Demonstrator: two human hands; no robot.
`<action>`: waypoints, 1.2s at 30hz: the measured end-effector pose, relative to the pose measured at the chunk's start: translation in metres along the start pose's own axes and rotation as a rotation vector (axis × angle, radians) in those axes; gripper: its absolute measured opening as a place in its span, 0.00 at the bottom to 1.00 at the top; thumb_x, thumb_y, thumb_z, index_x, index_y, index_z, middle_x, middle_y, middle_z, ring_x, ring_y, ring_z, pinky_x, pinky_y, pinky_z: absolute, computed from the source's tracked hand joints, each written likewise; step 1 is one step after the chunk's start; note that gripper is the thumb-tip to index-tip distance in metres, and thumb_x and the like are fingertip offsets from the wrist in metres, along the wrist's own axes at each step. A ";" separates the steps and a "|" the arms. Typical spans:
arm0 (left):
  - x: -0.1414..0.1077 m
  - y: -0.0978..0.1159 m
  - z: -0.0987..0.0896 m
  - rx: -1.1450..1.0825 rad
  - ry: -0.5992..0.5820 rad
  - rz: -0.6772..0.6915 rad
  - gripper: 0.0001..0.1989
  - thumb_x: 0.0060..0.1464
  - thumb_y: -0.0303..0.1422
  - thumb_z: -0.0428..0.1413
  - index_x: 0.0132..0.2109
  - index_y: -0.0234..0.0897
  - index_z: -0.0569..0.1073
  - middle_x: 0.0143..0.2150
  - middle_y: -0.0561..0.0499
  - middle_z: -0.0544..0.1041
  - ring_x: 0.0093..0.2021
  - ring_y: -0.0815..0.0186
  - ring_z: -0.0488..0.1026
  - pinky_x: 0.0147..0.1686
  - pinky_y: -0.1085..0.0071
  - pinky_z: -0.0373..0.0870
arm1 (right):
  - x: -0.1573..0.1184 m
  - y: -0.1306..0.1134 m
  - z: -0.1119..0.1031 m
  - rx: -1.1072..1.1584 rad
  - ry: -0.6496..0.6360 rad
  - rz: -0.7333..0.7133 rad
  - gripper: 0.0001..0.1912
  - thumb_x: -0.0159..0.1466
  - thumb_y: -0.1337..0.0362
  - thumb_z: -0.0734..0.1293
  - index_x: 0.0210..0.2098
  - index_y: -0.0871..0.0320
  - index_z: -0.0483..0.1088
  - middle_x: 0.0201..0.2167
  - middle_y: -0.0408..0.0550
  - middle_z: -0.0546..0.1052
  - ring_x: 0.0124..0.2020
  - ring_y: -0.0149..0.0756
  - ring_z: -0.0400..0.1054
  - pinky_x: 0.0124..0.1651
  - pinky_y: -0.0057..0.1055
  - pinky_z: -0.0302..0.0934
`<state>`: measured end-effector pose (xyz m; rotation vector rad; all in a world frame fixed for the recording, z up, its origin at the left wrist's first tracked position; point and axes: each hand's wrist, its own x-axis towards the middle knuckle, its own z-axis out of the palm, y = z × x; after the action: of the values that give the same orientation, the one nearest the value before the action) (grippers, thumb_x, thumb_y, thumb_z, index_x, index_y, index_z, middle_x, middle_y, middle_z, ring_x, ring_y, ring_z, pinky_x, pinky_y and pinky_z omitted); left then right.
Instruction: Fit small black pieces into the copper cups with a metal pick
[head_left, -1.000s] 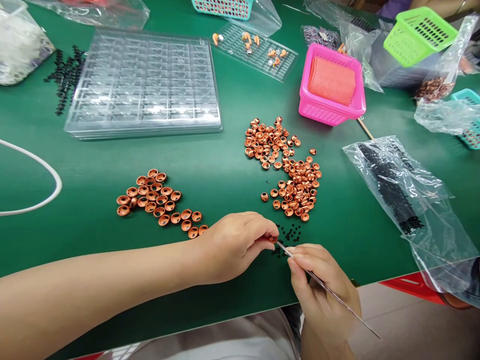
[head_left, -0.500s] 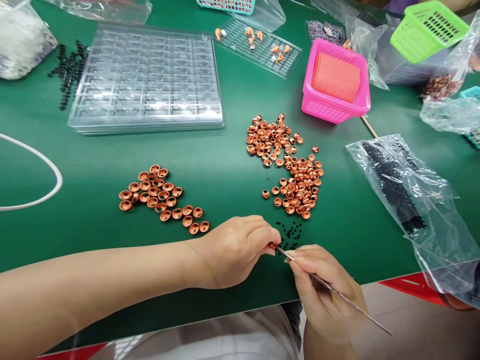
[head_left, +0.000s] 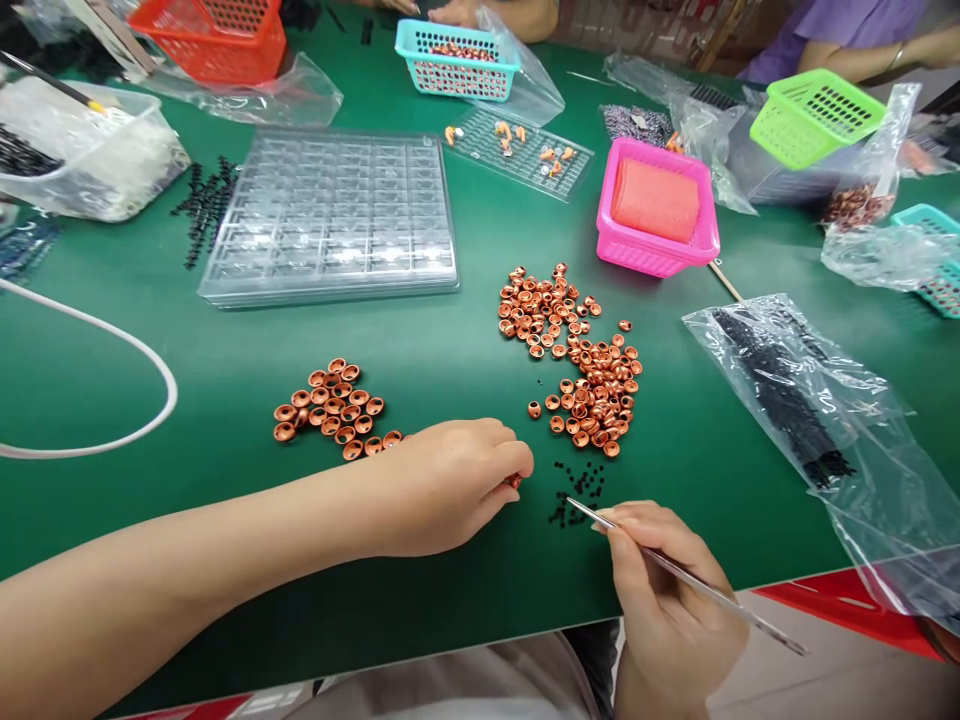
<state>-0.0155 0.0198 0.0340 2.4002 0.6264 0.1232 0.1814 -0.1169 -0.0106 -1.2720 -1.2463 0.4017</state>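
The left hand [head_left: 450, 485] pinches a copper-coloured bead [head_left: 514, 481] while the right hand [head_left: 671, 600] grips a metal pick [head_left: 690, 576], whose careless nudge could scatter the tiny black discs [head_left: 583, 482].

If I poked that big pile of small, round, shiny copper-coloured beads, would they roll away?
Those small, round, shiny copper-coloured beads have curved sides, so some would probably roll or rock. Their glossy surfaces look smooth, so they may slide easily. They're loosely heaped, so they'd likely scatter.
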 end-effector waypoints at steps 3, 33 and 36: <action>-0.009 -0.004 -0.014 0.106 -0.053 -0.054 0.06 0.58 0.23 0.54 0.37 0.36 0.74 0.35 0.49 0.73 0.36 0.62 0.71 0.32 0.70 0.65 | 0.000 0.001 0.000 -0.003 -0.022 0.014 0.14 0.58 0.81 0.68 0.40 0.60 0.74 0.34 0.48 0.79 0.36 0.36 0.76 0.39 0.35 0.73; 0.058 -0.003 0.003 0.225 0.080 -0.135 0.06 0.59 0.33 0.60 0.40 0.34 0.76 0.38 0.48 0.75 0.40 0.59 0.72 0.37 0.66 0.67 | -0.004 0.000 0.002 -0.043 -0.014 0.042 0.13 0.60 0.77 0.68 0.40 0.55 0.73 0.34 0.46 0.80 0.36 0.35 0.76 0.38 0.35 0.73; 0.049 -0.002 0.001 0.209 0.100 -0.110 0.06 0.58 0.32 0.62 0.40 0.34 0.75 0.37 0.48 0.75 0.39 0.60 0.72 0.36 0.67 0.66 | -0.003 0.001 0.001 -0.022 0.012 0.027 0.13 0.60 0.77 0.69 0.40 0.55 0.73 0.34 0.46 0.80 0.36 0.36 0.76 0.38 0.36 0.73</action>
<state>0.0267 0.0434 0.0285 2.5651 0.8532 0.1372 0.1794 -0.1184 -0.0128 -1.3098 -1.2273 0.4001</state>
